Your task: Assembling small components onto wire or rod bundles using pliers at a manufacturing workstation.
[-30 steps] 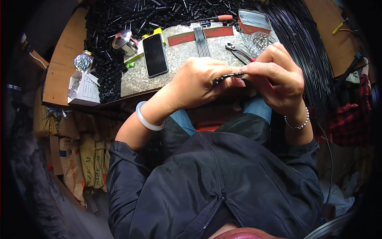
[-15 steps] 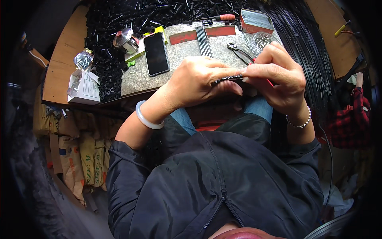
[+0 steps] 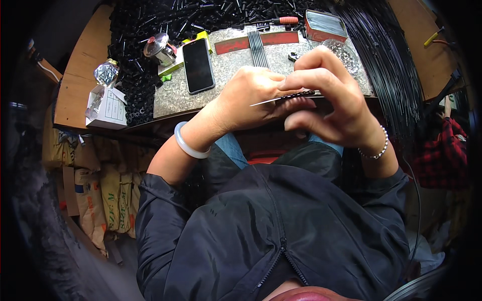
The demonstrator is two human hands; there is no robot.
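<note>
My left hand, with a pale bangle at its wrist, pinches a thin black strip that has a beaded look. A slender pale pointed piece, like a needle, sticks out from the strip's left end. Close by on the right, my right hand has its thumb and index finger spread apart, the index fingertip near my left fingers; nothing shows between them. Behind it, the jaws of the pliers peek out on the stone-like board; their handles are hidden.
A phone, a red magnetic-looking strip under several thin rods, a red tin and a glass dish lie on the board. Black parts heap behind; long black rods lie right. A co-worker's plaid sleeve shows.
My right thumb and index finger have parted from the black strip, and the hand has shifted left and opened. The pale pointed piece now shows at the strip's left end.
</note>
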